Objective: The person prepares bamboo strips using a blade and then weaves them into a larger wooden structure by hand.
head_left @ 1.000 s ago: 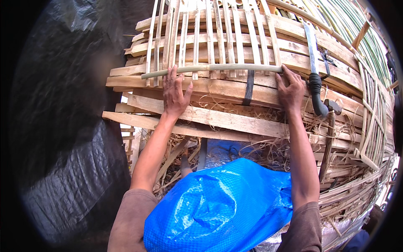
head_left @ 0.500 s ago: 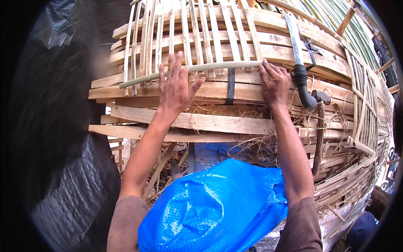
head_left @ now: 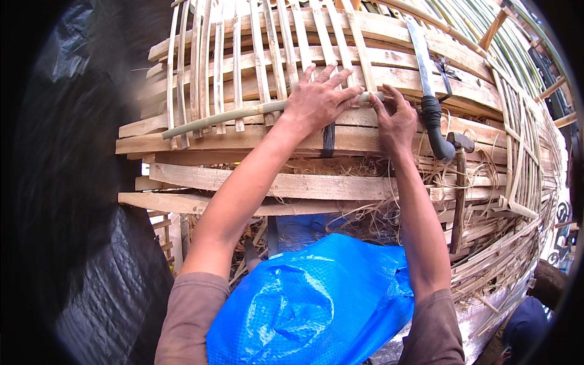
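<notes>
Crosswise, the pale green bamboo strip [head_left: 243,114] lies over upright slats [head_left: 267,48].

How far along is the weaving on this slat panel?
Done: a green cross strip already runs through the left slats. In hand: left hand presses the strip flat while right hand works its end. Left: the slats beyond, near the knife, look unwoven.

place: bamboo-craft workshop | signs: stacked bamboo slats [head_left: 286,182], green poles [head_left: 486,24], shavings [head_left: 365,213] lay about | tools: machete [head_left: 426,79], hammer [head_left: 457,182] | cover: black tarp [head_left: 91,292]
</notes>
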The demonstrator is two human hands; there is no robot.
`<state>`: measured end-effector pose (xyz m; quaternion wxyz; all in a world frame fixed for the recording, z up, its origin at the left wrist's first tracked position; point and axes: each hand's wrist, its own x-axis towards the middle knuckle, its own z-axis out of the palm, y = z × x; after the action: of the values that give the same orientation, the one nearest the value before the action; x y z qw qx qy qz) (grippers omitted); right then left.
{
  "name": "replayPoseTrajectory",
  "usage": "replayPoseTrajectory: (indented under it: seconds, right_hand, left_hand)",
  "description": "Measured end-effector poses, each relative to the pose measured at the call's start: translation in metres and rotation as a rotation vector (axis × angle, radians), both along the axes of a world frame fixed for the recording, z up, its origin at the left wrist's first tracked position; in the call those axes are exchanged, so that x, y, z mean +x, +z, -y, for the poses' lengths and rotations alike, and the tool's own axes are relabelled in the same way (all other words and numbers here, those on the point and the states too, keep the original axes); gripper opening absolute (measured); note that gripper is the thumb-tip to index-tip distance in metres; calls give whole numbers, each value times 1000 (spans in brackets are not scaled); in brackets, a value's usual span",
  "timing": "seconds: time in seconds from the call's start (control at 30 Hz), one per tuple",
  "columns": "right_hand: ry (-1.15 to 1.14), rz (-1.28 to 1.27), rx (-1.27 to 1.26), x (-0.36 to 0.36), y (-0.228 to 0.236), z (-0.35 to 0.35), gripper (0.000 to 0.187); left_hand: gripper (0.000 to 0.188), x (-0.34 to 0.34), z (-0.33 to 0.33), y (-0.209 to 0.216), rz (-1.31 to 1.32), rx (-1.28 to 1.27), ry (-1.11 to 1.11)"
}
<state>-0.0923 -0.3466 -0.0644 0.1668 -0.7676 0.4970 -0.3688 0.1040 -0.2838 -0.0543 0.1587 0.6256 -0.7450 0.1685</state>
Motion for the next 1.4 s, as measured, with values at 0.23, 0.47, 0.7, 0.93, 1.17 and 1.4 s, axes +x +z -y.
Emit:
replayPoseTrajectory:
  seconds: [0.23, 0.47, 0.7, 0.93, 1.17, 1.4]
  right_hand:
    - [-31, 64, 65, 9, 2, 10, 53]
    - [48, 168, 337, 9, 4, 25, 50]
    - [12, 215, 297, 11, 8, 24, 49]
    - [10, 258, 311, 12, 7, 24, 43]
    - [12, 291, 342, 12, 15, 18, 39]
    - [22, 277, 252, 10, 2, 23, 38]
  left_hand:
    - [43, -3, 1, -2, 4, 6, 14]
    - [46, -2, -3, 1, -78, 67, 37]
    - [44, -4, -1, 2, -116, 60, 33]
    - [44, -2, 0, -4, -73, 6, 22]
    - [46, -5, 3, -4, -68, 7, 30]
    - [48, -3, 3, -3, -49, -1, 27]
